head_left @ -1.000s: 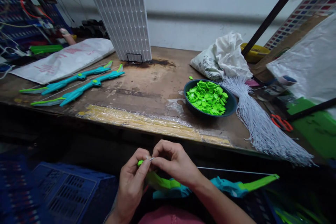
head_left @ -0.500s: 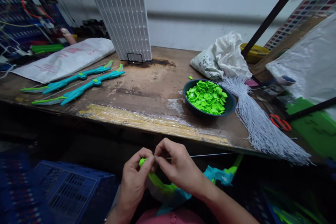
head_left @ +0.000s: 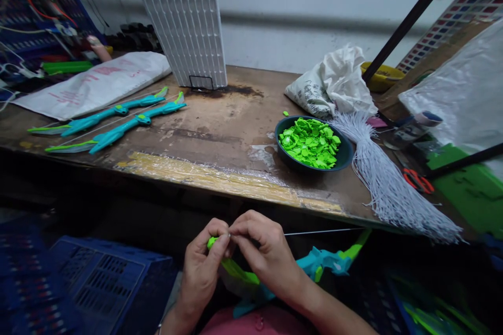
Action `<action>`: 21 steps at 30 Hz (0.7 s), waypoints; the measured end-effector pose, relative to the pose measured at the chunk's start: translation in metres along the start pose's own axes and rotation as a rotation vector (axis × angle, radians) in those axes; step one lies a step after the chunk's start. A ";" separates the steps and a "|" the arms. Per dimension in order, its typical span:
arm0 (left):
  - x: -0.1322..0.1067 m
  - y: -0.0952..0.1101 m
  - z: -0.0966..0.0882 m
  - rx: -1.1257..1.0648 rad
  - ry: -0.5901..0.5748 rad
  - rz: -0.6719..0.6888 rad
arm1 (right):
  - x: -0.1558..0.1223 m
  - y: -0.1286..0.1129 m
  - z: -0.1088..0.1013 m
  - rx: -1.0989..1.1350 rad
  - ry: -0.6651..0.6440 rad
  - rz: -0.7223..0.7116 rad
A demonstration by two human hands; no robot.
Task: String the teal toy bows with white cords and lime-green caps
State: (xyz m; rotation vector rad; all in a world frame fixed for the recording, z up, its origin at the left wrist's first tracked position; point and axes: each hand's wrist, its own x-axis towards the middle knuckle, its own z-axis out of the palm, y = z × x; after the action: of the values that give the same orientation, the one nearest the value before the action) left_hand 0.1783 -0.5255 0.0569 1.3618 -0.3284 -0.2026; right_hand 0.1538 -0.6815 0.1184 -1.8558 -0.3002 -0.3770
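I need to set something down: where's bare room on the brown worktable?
The middle patch, between the two teal and green plastic bows and the dark round bowl of green pieces. The right is crowded: crumpled white sack, white string bundle.

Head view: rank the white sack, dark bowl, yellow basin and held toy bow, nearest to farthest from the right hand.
From the right hand:
1. Toy bow, just beneath it.
2. Dark bowl, ahead and to the right.
3. White sack, behind the bowl.
4. Yellow basin, beyond the sack's right edge.
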 end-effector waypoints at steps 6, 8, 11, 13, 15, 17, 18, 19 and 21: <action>-0.002 -0.003 -0.002 0.033 0.044 -0.029 | -0.005 0.006 0.010 -0.348 0.038 -0.215; -0.001 -0.005 -0.002 0.019 0.061 -0.047 | -0.005 0.008 0.012 -0.460 0.066 -0.302; -0.001 -0.008 0.000 -0.032 0.082 -0.071 | -0.006 0.011 0.014 -0.497 0.096 -0.334; -0.001 -0.008 0.001 -0.075 0.084 -0.085 | -0.007 0.011 0.012 -0.459 0.111 -0.314; -0.001 -0.007 0.002 -0.107 0.082 -0.096 | -0.008 0.012 0.011 -0.406 0.126 -0.295; 0.000 -0.004 0.004 -0.122 0.083 -0.105 | -0.009 0.011 0.009 -0.358 0.127 -0.263; 0.000 -0.002 0.004 -0.126 0.080 -0.110 | -0.010 0.011 0.009 -0.338 0.119 -0.241; 0.000 0.000 0.005 -0.131 0.075 -0.113 | -0.010 0.011 0.008 -0.322 0.112 -0.220; 0.000 0.003 0.007 -0.149 0.065 -0.115 | -0.012 0.010 0.008 -0.304 0.112 -0.195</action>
State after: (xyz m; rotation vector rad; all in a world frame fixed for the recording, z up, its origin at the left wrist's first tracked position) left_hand 0.1762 -0.5314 0.0608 1.2380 -0.1767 -0.2721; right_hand 0.1476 -0.6771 0.1028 -2.0989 -0.3641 -0.6895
